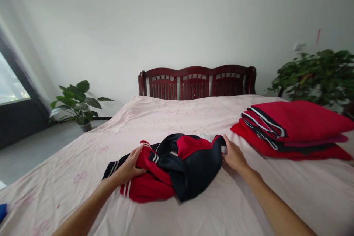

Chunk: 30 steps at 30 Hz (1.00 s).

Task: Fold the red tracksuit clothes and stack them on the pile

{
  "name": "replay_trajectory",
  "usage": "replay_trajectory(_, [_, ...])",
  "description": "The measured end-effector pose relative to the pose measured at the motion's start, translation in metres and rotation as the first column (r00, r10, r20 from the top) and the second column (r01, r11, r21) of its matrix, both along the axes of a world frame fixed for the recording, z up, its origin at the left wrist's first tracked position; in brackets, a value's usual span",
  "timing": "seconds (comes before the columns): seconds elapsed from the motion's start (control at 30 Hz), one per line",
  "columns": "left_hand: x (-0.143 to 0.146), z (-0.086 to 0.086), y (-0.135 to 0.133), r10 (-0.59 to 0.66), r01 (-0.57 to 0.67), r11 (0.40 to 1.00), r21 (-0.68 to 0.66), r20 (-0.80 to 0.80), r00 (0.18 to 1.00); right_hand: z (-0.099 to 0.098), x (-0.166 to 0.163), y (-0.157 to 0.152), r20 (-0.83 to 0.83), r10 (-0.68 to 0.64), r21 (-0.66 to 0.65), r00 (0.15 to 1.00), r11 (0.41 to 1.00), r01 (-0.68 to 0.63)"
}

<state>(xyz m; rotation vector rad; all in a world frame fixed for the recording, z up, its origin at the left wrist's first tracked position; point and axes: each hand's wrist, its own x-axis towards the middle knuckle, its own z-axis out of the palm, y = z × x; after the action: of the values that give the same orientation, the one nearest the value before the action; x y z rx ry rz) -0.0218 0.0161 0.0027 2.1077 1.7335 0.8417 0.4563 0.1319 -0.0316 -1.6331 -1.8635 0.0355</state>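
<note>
A crumpled jacket (197, 169), navy and red with white stripes, lies bunched on the pale pink bedsheet (110, 214). My left hand (131, 166) grips its red striped part on the left, thumb and fingers closed on the cloth. On the opposite side, my right hand (233, 155) pinches the navy edge beside a small white label. The part between the hands is slightly raised and folded over itself. To the right of my right hand sits a stack of folded red clothes (301, 121) with navy and white trim.
A dark red wooden headboard (195, 83) stands at the far end of the bed. One potted plant (76, 101) is on the floor at the left, and another leafy plant (318, 75) is behind the stack. Something blue (2, 212) shows at the left edge.
</note>
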Motion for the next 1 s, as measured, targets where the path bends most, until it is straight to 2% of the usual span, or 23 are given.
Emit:
replay_trajectory(0.07, [0.003,0.001,0.006,-0.049,0.052,0.996,-0.071,0.04,0.998,0.006,-0.003,0.004,-0.005,-0.003,-0.099,1.0,0.995,0.002])
replay_trajectory(0.17, [0.009,0.002,0.006,-0.045,0.046,0.992,-0.114,0.01,0.999,0.01,-0.01,-0.001,-0.046,0.041,-0.138,0.998,0.989,-0.047])
replay_trajectory(0.27, [0.014,0.003,-0.006,0.001,-0.002,0.998,-0.056,-0.028,1.0,0.022,-0.013,-0.018,-0.185,0.089,-0.12,0.979,0.986,-0.112])
replay_trajectory(0.37, [0.012,0.009,-0.026,0.042,-0.042,0.999,0.026,0.0,0.999,0.046,-0.003,-0.046,-0.354,0.152,-0.059,0.923,0.981,-0.184])
replay_trajectory(0.57, [-0.011,0.043,-0.073,0.226,-0.248,0.96,0.132,0.163,0.96,0.101,0.048,-0.116,-0.516,0.123,-0.098,0.848,0.975,-0.201])
replay_trajectory(0.67, [-0.018,0.067,-0.084,0.311,-0.352,0.911,0.214,0.202,0.929,0.128,0.063,-0.131,-0.519,0.16,-0.109,0.84,0.962,-0.251])
replay_trajectory(0.73, [-0.016,0.087,-0.076,0.376,-0.411,0.863,0.295,0.168,0.911,0.151,0.061,-0.122,-0.46,0.206,-0.122,0.863,0.949,-0.292])
replay_trajectory(0.8, [-0.012,0.109,-0.052,0.456,-0.461,0.801,0.382,0.108,0.883,0.177,0.049,-0.093,-0.361,0.211,-0.13,0.908,0.953,-0.273])
replay_trajectory(0.87, [-0.01,0.128,-0.013,0.537,-0.495,0.726,0.477,0.056,0.842,0.198,0.034,-0.05,-0.263,0.08,-0.088,0.961,0.99,-0.107])
replay_trajectory(0.93, [-0.013,0.137,0.031,0.609,-0.537,0.721,0.438,-0.032,0.792,0.203,0.02,-0.003,-0.158,-0.102,0.03,0.982,0.994,0.108])
replay_trajectory(0.97, [-0.018,0.135,0.051,0.627,-0.557,0.73,0.397,-0.063,0.777,0.197,0.016,0.018,-0.104,-0.154,0.083,0.983,0.983,0.163])
replay_trajectory(1.0, [-0.024,0.128,0.067,0.642,-0.585,0.742,0.326,-0.097,0.76,0.187,0.013,0.034,-0.062,-0.172,0.065,0.983,0.982,0.176])
